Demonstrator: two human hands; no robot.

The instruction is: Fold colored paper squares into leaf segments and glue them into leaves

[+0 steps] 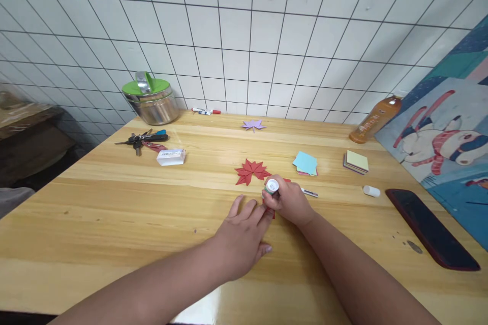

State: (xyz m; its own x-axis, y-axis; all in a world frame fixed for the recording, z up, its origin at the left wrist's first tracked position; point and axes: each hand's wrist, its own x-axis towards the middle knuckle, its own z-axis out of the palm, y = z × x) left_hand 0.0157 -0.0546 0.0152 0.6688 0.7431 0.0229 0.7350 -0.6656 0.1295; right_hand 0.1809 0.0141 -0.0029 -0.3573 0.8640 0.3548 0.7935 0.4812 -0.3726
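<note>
Glue stick (272, 186), white end up, is pinched in the right hand (295, 202) — over a small piece of red paper (273, 215) on the wooden surface (152, 213). The left hand (242, 238) lies with fingers somewhat spread, its index finger on that paper. Just beyond the hands rests a red folded-paper leaf (249, 168); a purple one (253, 125) lies farther back. Blue paper squares (305, 161) sit to the right — a white cap (371, 191) farther right.
</note>
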